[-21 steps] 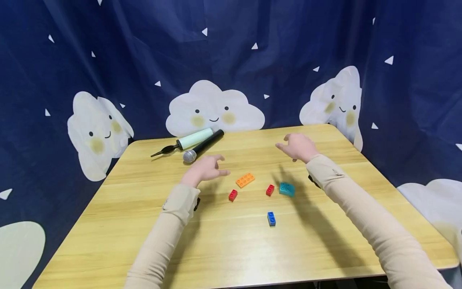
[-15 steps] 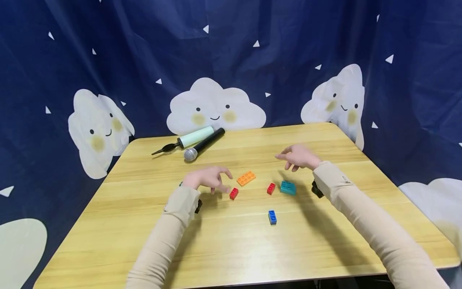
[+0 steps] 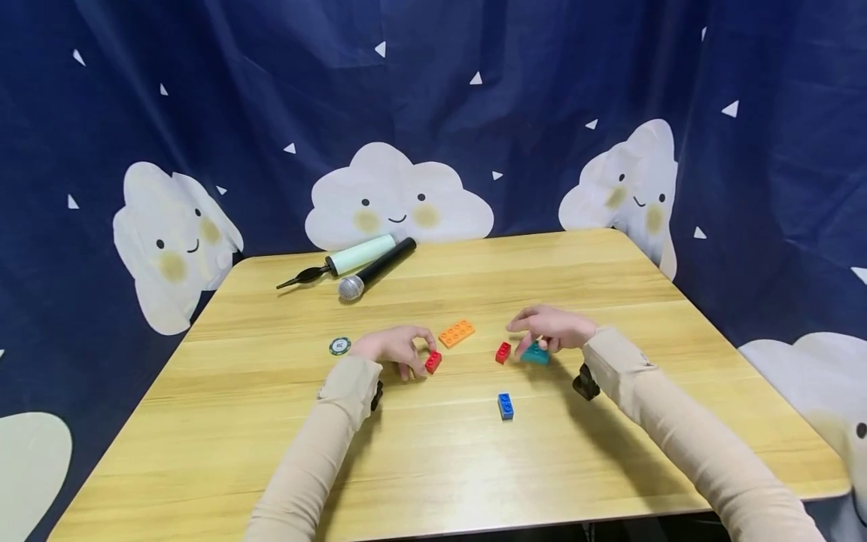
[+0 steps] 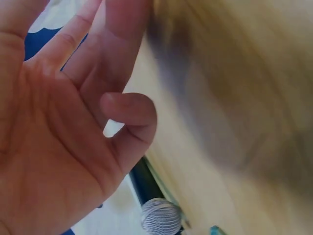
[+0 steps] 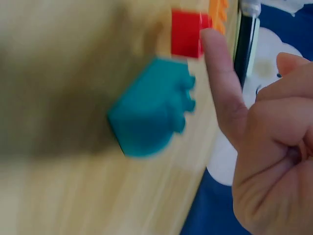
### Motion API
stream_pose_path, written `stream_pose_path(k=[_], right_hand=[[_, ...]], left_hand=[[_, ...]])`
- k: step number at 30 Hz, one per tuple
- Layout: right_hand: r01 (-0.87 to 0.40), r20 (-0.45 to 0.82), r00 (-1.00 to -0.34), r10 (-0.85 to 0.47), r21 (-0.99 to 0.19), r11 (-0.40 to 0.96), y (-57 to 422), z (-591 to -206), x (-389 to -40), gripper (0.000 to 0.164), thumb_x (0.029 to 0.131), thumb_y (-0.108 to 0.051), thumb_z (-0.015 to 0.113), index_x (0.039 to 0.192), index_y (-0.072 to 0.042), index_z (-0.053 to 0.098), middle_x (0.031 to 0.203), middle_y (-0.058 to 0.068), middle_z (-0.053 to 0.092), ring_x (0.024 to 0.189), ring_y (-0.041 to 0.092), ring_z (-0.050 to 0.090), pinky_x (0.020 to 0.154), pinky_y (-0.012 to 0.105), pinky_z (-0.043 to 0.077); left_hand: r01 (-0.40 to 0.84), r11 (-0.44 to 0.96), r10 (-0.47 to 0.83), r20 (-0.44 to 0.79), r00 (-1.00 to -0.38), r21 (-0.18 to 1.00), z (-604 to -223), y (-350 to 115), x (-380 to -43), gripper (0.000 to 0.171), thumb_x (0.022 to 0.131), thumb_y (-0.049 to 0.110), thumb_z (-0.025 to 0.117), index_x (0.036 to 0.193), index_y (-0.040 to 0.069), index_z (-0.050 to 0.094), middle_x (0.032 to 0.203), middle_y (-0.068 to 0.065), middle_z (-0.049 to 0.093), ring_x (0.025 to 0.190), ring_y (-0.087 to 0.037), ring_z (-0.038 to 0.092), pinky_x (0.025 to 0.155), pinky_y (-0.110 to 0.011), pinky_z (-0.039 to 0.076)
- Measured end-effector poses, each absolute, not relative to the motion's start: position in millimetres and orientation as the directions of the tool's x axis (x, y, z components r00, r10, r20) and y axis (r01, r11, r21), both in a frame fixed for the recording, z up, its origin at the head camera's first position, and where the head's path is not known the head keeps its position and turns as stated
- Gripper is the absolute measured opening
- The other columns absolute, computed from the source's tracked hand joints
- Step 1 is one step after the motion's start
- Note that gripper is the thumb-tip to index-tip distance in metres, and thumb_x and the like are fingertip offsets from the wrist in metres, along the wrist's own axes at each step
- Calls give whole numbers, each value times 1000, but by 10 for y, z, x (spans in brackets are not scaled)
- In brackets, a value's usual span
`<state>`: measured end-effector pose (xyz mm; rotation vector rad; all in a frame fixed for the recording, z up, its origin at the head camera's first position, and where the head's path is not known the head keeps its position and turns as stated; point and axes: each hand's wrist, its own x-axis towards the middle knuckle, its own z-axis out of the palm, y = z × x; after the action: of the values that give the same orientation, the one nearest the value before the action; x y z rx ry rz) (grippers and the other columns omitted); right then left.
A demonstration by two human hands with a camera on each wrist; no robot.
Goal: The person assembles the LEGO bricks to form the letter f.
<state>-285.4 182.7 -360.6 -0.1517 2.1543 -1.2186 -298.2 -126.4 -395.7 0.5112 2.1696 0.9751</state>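
My left hand (image 3: 396,348) reaches low over the table, its thumb and forefinger spread right at a small red toy brick (image 3: 433,362). That brick does not show in the left wrist view, where the palm and loosely bent fingers appear. My right hand (image 3: 557,329) hovers over a teal brick (image 3: 535,356) and partly hides it in the head view. From the right wrist, the teal brick (image 5: 151,110) lies studs toward the hand, while one straight finger (image 5: 222,83) overlaps a second red brick (image 5: 186,33). An orange brick (image 3: 457,333) lies between the hands.
Nearer the person is a blue brick (image 3: 506,406). A round chip (image 3: 340,346) lies left of the left hand. At the back left, a black microphone (image 3: 386,267) rests beside a pale green hand pump (image 3: 362,254). A dark blue curtain (image 3: 433,75) hangs behind the wooden table (image 3: 203,452).
Both hands have come down toward the bricks, the left to the red one and the right over the teal one. The chip, hidden before by the left arm, now shows.
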Motion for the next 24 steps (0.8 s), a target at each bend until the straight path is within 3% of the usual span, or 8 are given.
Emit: stream_pose_path(k=[6,15,24], right_hand=[[246,-484,-776,-404,-823,512,1750,-3731,-2745,46,98,-23,51,133,3,35,101,19,70,42,0,39,41,15,21],[338,-493,-791,-362,-845,414,1653,-3920,-2640,33,94,-10,55,117,1,35,83,7,70,43,-3,41,39,12,22],[353,-466,-838,-284,-860,369,1545,-4026,-2625,33,92,-4,57,116,-1,35,75,4,68,43,-2,40,40,12,24]], left_hand=[[79,611,594,-390,-703,787,-4025,-1296,-3011,37,78,-2,71,110,5,54,74,-9,69,50,-17,61,57,-31,54],[117,599,602,-349,-719,792,-4015,-1265,-3013,38,77,-1,72,111,5,56,78,-11,71,52,-17,61,58,-32,55],[164,570,626,-296,-722,806,-4042,-1222,-3014,36,75,2,74,107,5,57,77,-10,71,60,-16,65,58,-34,55]])
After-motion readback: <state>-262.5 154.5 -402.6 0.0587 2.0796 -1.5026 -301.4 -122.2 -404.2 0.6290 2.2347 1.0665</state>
